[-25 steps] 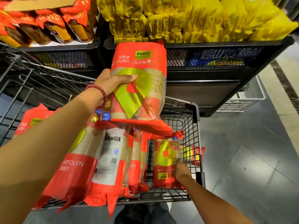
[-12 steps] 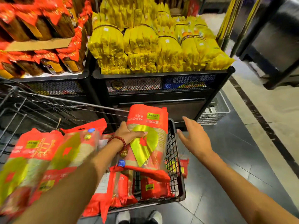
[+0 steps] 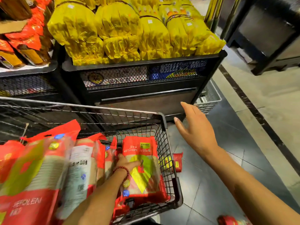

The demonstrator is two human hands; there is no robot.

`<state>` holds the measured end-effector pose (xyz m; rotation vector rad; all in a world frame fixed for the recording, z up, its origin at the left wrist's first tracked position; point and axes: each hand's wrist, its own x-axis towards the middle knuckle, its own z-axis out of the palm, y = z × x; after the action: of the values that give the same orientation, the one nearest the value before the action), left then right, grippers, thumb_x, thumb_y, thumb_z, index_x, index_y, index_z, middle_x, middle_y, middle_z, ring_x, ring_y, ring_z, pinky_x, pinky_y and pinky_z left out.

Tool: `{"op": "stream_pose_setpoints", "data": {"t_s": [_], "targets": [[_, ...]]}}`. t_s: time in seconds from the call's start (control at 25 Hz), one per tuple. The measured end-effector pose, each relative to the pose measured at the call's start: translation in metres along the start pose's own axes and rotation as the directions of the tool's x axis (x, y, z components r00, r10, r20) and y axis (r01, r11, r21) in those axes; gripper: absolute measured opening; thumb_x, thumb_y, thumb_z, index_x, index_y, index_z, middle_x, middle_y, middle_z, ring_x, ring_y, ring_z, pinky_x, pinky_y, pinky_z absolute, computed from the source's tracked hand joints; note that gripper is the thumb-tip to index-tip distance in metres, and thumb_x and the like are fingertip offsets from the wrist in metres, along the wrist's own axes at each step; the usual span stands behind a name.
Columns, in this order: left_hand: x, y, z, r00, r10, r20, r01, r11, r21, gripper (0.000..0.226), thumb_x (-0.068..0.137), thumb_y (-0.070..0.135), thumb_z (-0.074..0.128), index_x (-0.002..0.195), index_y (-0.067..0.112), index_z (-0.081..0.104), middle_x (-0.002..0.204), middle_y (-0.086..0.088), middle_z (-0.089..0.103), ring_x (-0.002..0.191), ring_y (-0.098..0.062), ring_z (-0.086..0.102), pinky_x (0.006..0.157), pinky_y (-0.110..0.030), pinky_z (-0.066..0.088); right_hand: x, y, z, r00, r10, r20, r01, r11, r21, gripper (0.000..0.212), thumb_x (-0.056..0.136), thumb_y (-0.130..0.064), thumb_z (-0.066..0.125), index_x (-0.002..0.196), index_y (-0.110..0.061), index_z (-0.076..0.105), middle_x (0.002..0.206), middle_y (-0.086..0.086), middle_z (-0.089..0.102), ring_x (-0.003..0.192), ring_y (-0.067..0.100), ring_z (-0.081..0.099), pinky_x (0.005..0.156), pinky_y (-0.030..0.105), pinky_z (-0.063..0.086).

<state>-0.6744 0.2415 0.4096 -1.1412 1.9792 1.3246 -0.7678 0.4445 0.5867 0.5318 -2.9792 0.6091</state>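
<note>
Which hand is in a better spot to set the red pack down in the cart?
Left, probably. The left hand grips the red pack low inside the cart, beside the other packs. The right hand is open, holding nothing, out past the cart's rim above the floor.

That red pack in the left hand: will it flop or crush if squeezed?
Probably stiff: the red pack holds its shape under the left hand. Likely light, being gripped one-handed. Its glossy wrap may be slippery.
</note>
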Motion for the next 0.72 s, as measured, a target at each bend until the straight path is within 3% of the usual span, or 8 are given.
{"op": "stream_pose_setpoints", "data": {"t_s": [0.12,0.24,0.32,0.4,0.48,0.56,0.64,0.72], "targets": [[0.022,-0.023,0.035,0.999,-0.035,0.031,0.034,0.999,0.04,0.092,0.06,0.023,0.089,0.13,-0.002,0.034,0.13,-0.013,0.053,0.11,-0.023,0.053,0.096,-0.031,0.044,-0.008,0.017,0.021,0.999,0.036,0.01,-0.036,0.999,0.009,0.054,0.093,-0.033,0.053,0.141,-0.012,0.038,0.142,0.005,0.047,0.129,0.023,0.045,0.1,0.035,0.042],[0.02,-0.015,0.046,0.999,-0.011,0.047,-0.003,0.96,0.279,0.09,0.078,0.034,0.076,0.144,-0.001,0.026,0.147,-0.018,0.036,0.135,-0.03,0.039,0.109,-0.031,0.032,-0.017,0.033,0.029,0.998,0.068,0.018,-0.068,0.998,-0.013,0.054,0.093,-0.035,0.051,0.141,-0.013,0.038,0.14,0.005,0.048,0.127,0.024,0.047,0.095,0.035,0.045],[0.012,0.006,0.034,0.997,0.055,0.056,-0.076,0.835,0.546,0.105,0.077,0.048,0.072,0.15,0.004,0.01,0.154,-0.018,0.025,0.141,-0.032,0.031,0.112,-0.034,0.029,-0.024,0.038,0.024,0.996,0.091,0.019,-0.09,0.995,-0.034,0.054,0.093,-0.035,0.05,0.141,-0.013,0.038,0.14,0.006,0.049,0.126,0.025,0.048,0.095,0.037,0.046],[-0.003,0.046,0.017,0.967,0.246,0.062,-0.223,0.711,0.667,0.102,0.077,0.052,0.069,0.15,0.009,0.013,0.15,-0.019,0.031,0.136,-0.034,0.037,0.111,-0.038,0.035,-0.034,0.04,0.005,0.991,0.136,0.013,-0.134,0.988,-0.082,0.054,0.093,-0.035,0.051,0.14,-0.012,0.039,0.139,0.007,0.05,0.125,0.028,0.049,0.093,0.039,0.048],[-0.033,0.097,-0.002,0.822,0.56,0.106,-0.415,0.461,0.784,0.089,0.082,0.051,0.063,0.149,0.011,0.021,0.147,-0.016,0.037,0.135,-0.033,0.038,0.111,-0.041,0.034,-0.049,0.043,-0.02,0.985,0.174,-0.018,-0.175,0.972,-0.157,0.053,0.09,-0.033,0.057,0.135,-0.008,0.045,0.133,0.013,0.055,0.117,0.034,0.054,0.086,0.042,0.051],[-0.075,0.152,-0.014,0.541,0.818,0.195,-0.479,0.109,0.871,0.081,0.085,0.048,0.058,0.149,0.013,0.024,0.151,-0.014,0.034,0.14,-0.032,0.03,0.115,-0.049,0.025,-0.072,0.048,-0.048,0.971,0.219,-0.093,-0.235,0.943,-0.235,0.053,0.086,-0.032,0.063,0.13,-0.003,0.051,0.127,0.019,0.059,0.11,0.041,0.057,0.083,0.045,0.052],[-0.121,0.194,-0.016,0.315,0.897,0.31,-0.464,-0.139,0.875,0.079,0.085,0.047,0.057,0.149,0.014,0.024,0.153,-0.014,0.031,0.143,-0.033,0.026,0.114,-0.055,0.018,-0.099,0.052,-0.07,0.938,0.306,-0.16,-0.34,0.902,-0.268,0.055,0.086,-0.034,0.062,0.13,-0.003,0.051,0.131,0.022,0.055,0.116,0.042,0.054,0.088,0.048,0.049],[-0.165,0.215,0.004,0.181,0.875,0.45,-0.469,-0.325,0.821,0.079,0.086,0.049,0.055,0.149,0.015,0.024,0.153,-0.014,0.03,0.142,-0.033,0.026,0.114,-0.058,0.017,-0.146,0.056,-0.093,0.864,0.443,-0.239,-0.496,0.83,-0.254,0.053,0.088,-0.037,0.059,0.13,-0.005,0.051,0.135,0.021,0.052,0.119,0.042,0.051,0.09,0.047,0.047]]}}
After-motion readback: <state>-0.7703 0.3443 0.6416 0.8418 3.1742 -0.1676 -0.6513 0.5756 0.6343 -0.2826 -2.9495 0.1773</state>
